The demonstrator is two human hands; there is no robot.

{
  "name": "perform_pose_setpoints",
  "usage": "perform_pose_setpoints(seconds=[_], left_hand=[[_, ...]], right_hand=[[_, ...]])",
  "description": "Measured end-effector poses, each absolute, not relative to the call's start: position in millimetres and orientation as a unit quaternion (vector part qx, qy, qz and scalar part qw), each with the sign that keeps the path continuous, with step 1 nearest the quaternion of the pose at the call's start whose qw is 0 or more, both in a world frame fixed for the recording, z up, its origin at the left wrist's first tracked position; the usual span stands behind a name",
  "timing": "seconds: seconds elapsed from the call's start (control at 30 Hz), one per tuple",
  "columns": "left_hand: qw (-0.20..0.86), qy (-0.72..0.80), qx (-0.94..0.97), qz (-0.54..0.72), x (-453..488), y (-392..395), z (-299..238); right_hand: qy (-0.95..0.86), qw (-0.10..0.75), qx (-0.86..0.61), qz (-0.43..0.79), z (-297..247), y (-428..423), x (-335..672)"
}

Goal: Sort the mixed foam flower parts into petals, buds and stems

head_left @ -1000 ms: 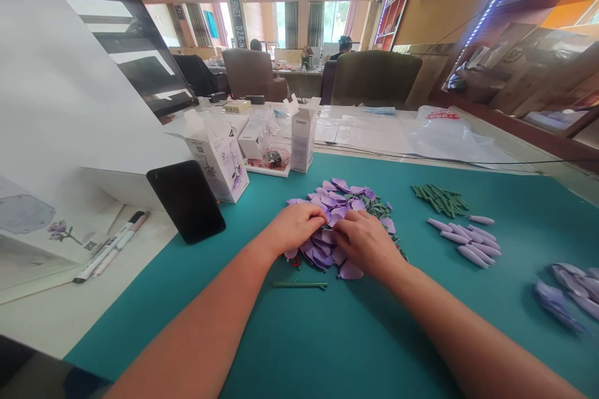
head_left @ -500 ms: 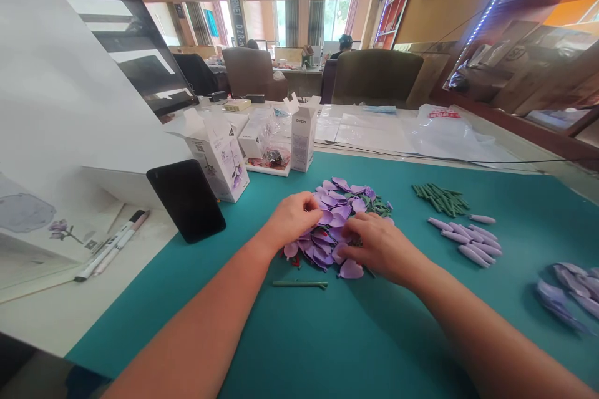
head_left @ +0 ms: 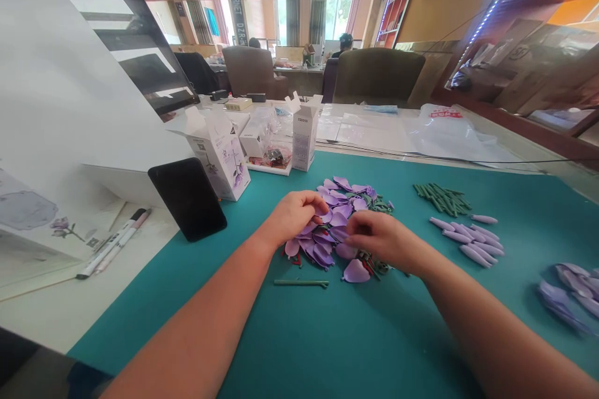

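Observation:
A heap of purple plastic petals (head_left: 322, 251) lies in the middle of the teal mat. My left hand (head_left: 294, 217) rests at the heap's left side, index finger and thumb slightly apart over the petals. On the other side, my right hand (head_left: 384, 238) hovers with curled fingers pressed together; whatever may be between them is hidden. Just below those fingertips is a broad light-purple petal (head_left: 356, 271), beside small dark green and red pieces (head_left: 372, 264). Green parts (head_left: 377, 204) also show at the heap's back right. A single green stem (head_left: 301, 283) lies in front.
To the right are green sticks (head_left: 442, 199), lilac tapered pieces (head_left: 470, 238) and bagged purple parts (head_left: 568, 290). A black phone (head_left: 188, 199) leans by an open carton (head_left: 224, 162) on the left. Another carton (head_left: 304, 137) stands behind, and markers (head_left: 115, 243) lie far left.
My right hand has shifted slightly up and right, uncovering the small green and red pieces. The left index finger has stretched farther over the petals, and its pinch has loosened.

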State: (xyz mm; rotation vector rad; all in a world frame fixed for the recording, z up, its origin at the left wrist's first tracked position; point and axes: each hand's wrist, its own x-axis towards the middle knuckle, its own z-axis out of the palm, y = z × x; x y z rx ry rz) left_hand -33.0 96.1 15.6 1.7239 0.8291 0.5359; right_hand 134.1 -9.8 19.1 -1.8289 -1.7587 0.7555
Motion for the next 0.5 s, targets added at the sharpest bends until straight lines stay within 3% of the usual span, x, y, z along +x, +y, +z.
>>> perform_pose_setpoints(seconds=[0.13, 0.33, 0.4, 0.5], left_hand=[[0.566, 0.313, 0.731, 0.217, -32, 92, 16], [0.579, 0.285, 0.734, 0.211, -31, 87, 16], [0.576, 0.301, 0.722, 0.236, -31, 90, 15], [0.590, 0.322, 0.692, 0.262, -31, 95, 14]], right_hand=[[-0.597, 0.370, -0.641, 0.309, 20, -8, 136], [-0.588, 0.414, -0.635, 0.281, 13, -5, 127], [-0.606, 0.370, -0.662, 0.240, 13, -7, 126], [-0.687, 0.206, -0.680, 0.151, 15, -11, 123]])
